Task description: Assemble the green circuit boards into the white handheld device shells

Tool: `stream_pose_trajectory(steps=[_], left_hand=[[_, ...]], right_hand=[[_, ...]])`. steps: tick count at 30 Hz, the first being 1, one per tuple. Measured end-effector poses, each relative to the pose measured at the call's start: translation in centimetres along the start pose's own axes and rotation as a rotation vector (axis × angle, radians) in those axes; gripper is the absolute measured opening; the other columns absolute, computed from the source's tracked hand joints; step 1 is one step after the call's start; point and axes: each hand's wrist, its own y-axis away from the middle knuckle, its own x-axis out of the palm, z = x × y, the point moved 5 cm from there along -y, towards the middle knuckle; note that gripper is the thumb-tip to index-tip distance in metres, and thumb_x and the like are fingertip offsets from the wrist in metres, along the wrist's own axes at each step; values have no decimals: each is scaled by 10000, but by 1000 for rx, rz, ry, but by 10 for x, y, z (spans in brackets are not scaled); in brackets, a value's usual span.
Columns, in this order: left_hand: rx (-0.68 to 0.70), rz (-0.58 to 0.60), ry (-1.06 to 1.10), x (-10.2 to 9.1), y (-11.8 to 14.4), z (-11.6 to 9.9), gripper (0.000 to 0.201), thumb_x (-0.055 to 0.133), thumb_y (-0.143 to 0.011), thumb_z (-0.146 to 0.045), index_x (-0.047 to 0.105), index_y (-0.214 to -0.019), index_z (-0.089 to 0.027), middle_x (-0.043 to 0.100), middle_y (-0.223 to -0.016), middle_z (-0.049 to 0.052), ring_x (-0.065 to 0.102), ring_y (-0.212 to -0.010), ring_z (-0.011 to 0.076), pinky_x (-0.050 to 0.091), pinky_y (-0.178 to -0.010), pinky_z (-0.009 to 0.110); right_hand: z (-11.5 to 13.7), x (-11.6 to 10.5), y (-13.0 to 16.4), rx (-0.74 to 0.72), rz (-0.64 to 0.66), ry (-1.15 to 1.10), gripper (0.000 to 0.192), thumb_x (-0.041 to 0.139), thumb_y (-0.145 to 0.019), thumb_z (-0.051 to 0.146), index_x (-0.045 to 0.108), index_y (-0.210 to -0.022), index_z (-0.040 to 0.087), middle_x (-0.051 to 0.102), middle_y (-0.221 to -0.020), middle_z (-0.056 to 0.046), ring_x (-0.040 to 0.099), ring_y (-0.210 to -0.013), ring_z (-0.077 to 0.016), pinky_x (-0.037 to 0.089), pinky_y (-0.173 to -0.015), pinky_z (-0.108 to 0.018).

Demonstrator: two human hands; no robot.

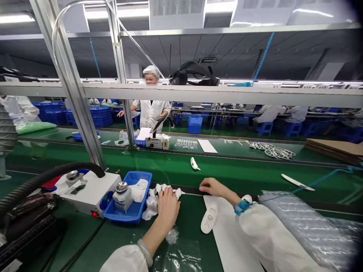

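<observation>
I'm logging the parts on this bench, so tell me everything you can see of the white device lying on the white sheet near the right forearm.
The white device is a long, flat, rounded piece that looks like smooth moulded plastic, wider at its lower end. Faint round markings, perhaps buttons, sit near that end; they are too small to read. It lies flat, slanted, lower end toward the wearer, on the left edge of the white sheet on the green bench. Neither hand touches it: the right hand rests beyond it, and the left hand lies to its left on white cloths.

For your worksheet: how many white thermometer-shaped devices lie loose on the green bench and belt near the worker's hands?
3. One lies on the white sheet below the right hand: device. One sits on the belt ahead. One lies far right. Others may hide under cloths or bubble wrap.
</observation>
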Motion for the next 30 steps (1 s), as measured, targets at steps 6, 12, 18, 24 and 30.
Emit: stream_pose_trajectory(steps=[6,12,18,24,30], left_hand=[[9,-63,127,-7,10,-9,232,409,-868,-97,599,-997,-129,589,-1097,138,535,-1025,290,448,-855,455],[26,-61,427,-8,31,-10,208,356,-928,-163,532,-1037,-189,481,-1322,140,560,-1100,270,479,-863,424],[-110,-13,800,7,26,17,457,677,-754,-175,431,-1138,-143,593,-1138,153,595,-1059,255,452,-933,414],[-150,230,1165,-17,40,-1,477,699,-720,-294,502,-1130,-153,672,-1036,118,670,-880,225,519,-803,376],[-328,388,1438,-42,105,-30,338,596,-773,-451,482,-922,-169,622,-615,-16,572,-412,115,459,-424,227]], right_hand=[[23,32,-19,91,-25,-302,448,469,-844,563,631,-898,148,633,-727,-58,601,-501,-134,447,-443,-239],[72,62,19,-17,0,-587,518,432,-849,628,620,-1003,170,652,-795,-50,618,-645,-138,495,-543,-246],[79,56,28,-89,-155,-588,483,512,-798,619,638,-911,166,565,-720,-8,493,-623,-127,408,-530,-237],[110,55,57,-199,-65,-569,415,486,-854,541,670,-895,171,615,-793,-34,529,-692,-154,433,-637,-276],[151,68,108,-328,-165,-493,271,531,-870,445,661,-908,210,569,-999,-64,519,-980,-214,404,-872,-339]])
